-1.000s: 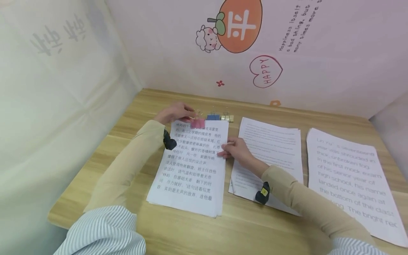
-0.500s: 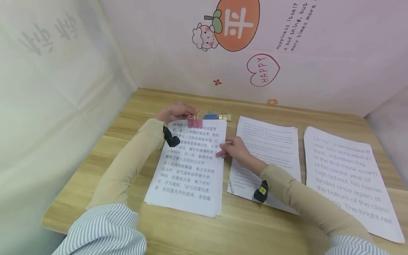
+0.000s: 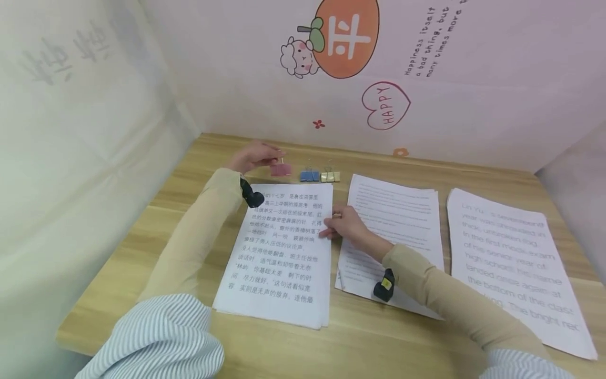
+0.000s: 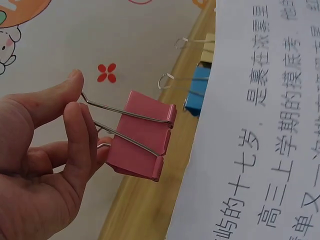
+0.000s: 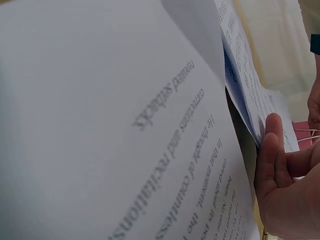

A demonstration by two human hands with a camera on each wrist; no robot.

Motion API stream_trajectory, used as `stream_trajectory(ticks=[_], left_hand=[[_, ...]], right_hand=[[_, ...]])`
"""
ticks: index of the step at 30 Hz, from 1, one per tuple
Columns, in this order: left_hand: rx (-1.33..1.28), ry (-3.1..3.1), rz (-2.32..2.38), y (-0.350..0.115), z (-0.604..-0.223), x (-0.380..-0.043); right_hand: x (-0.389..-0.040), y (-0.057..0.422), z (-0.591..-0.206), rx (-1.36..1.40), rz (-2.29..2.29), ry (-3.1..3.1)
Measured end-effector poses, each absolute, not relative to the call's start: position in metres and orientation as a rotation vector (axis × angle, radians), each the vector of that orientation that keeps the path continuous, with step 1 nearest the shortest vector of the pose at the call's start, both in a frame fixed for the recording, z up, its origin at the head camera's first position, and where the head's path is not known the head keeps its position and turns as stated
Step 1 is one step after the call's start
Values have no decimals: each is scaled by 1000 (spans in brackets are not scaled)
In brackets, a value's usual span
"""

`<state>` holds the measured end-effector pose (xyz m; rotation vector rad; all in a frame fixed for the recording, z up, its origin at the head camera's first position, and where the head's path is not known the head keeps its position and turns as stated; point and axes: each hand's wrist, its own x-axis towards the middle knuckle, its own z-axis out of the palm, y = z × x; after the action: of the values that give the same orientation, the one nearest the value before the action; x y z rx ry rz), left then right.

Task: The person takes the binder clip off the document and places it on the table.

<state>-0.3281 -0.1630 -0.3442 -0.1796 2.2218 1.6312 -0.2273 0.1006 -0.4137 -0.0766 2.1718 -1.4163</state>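
My left hand [image 3: 254,156] pinches a pink binder clip [image 4: 141,135] by its wire handles, thumb and forefinger on them. The clip hangs beyond the top edge of the left stack of printed paper [image 3: 279,268], apart from it. That stack carries large Chinese text and lies at a slight slant, its lower sheets a little out of line. At the stack's right edge, my right hand [image 3: 349,223] grips the sheets between thumb and fingers. In the right wrist view the fingertips [image 5: 273,122] sit right on the paper's edge.
A blue binder clip [image 3: 310,176] and a yellow one [image 3: 330,176] stand just behind the left stack. To the right lie a stack with small English print [image 3: 397,210] and another with large English print [image 3: 506,252]. A printed cloth [image 3: 255,79] rises behind the wooden table [image 3: 137,252].
My left hand has drawn the pink binder clip back and left, off the top edge of the left stack. The right hand has stayed at the stack's right edge.
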Motion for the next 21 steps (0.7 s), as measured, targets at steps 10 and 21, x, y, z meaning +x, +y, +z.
stream_trajectory(ticks=[10,21], left_hand=[[-269,2323,1434,-171,-376,-338],[-330,2406,1360,-161,-375,-338]], right_hand=[[-217,96,-422,-94,-1381,2188],[-217,100,-421,-48,-1393,2246]])
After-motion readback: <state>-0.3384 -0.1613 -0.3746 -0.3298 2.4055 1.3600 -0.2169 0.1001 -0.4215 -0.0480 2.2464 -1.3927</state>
